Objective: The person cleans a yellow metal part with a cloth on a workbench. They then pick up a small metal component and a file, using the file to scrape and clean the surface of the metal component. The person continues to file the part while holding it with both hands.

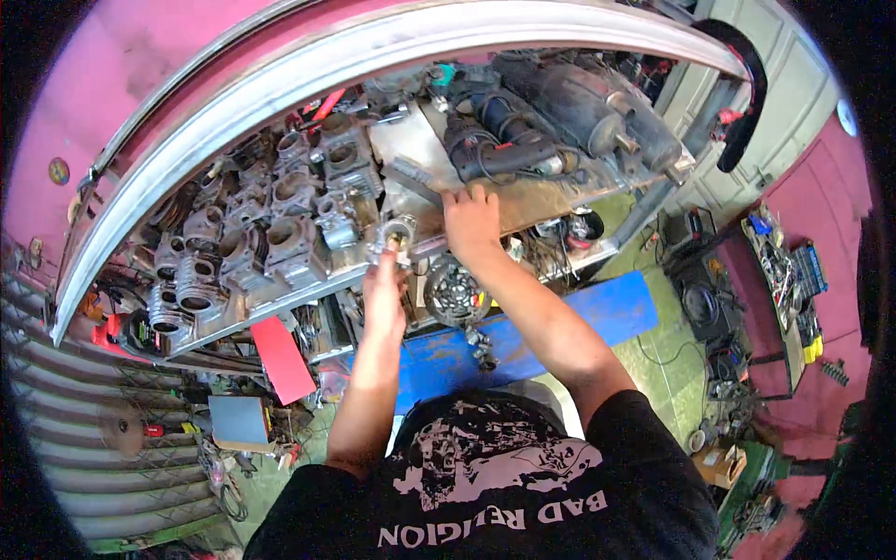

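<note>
My left hand [385, 297] is closed around a small silver metal part with a round opening [399, 228], held just over the bench's front edge. To its right, my right hand [469, 222] is curled with its knuckles up at the same edge. A dark flat bar [415, 180] lies on the bench and its near end meets my right fingers; whether they grip it or something under them is hidden. Behind that hand rests a dark power tool [504, 159] with a cord. Used engine cylinders [280, 229] crowd the bench left of my left hand.
Grimy exhaust mufflers [597, 107] fill the bench's back right. A curved white metal frame [392, 47] arches over the far side. Beneath the edge sit a round perforated metal part [455, 291] and a blue board [597, 313]. A red panel [282, 359] hangs at lower left.
</note>
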Action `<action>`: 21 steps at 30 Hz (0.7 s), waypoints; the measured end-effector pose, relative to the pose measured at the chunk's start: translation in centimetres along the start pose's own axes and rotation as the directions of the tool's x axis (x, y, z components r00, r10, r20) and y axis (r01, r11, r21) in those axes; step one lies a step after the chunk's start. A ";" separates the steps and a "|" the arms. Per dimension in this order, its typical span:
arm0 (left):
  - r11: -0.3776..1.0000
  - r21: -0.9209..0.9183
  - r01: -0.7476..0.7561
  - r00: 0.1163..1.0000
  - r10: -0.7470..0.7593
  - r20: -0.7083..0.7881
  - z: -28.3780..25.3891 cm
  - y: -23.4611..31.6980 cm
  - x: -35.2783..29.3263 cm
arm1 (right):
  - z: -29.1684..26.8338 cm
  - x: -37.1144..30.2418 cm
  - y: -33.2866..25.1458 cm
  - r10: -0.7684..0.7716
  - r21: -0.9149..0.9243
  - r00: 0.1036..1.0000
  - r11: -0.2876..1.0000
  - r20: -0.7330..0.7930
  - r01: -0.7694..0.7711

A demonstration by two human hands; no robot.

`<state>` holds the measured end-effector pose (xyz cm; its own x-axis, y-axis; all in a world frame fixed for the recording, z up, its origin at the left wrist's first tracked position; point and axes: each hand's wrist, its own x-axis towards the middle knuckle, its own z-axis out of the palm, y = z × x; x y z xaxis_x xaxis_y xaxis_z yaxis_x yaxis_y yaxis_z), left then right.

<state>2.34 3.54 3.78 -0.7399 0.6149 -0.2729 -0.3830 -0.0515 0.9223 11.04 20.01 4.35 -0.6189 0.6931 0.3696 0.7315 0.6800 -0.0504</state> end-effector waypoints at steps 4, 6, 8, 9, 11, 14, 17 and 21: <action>0.653 -0.455 0.605 0.730 -0.227 0.645 -2.9 1.3 2.9 | -0.6 0.3 -0.4 -0.023 -0.014 0.999 1.000 0.048 0.023; 0.654 -0.491 0.575 0.722 -0.124 0.680 -3.1 0.6 3.2 | -3.0 -0.9 0.0 0.033 0.077 0.994 0.996 0.105 -0.041; 0.621 -0.534 0.574 0.712 -0.055 0.701 -3.7 -0.6 3.4 | -4.4 -3.0 0.7 0.159 0.205 0.977 0.961 0.142 -0.187; 0.626 -0.565 0.538 0.709 0.026 0.705 -3.6 -0.6 3.0 | -4.9 -4.2 1.2 0.185 0.287 0.970 0.931 0.160 -0.225; 0.669 -0.591 0.450 0.712 0.130 0.690 -3.5 -1.0 2.7 | -3.7 -7.1 2.8 0.237 0.422 0.971 0.883 -0.028 -0.203; 0.808 -0.512 0.291 0.719 0.169 0.674 -2.7 -0.5 2.7 | -1.5 -9.8 5.6 0.085 0.878 0.979 0.433 0.185 -0.203; 0.822 -0.518 0.239 0.751 0.181 0.635 -1.7 -0.1 1.8 | -6.3 -10.3 4.6 0.073 0.902 0.986 0.397 0.152 -0.168; 0.847 -0.518 0.122 0.817 0.211 0.537 -0.3 -0.6 1.6 | -8.4 -9.2 5.1 -0.032 0.952 0.992 0.287 0.123 -0.109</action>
<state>1.29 4.34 2.69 -0.3880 0.9140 0.1183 -0.7007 -0.3760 0.6063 22.88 15.07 8.47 -0.6723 0.6954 0.2539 0.0048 0.3471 -0.9378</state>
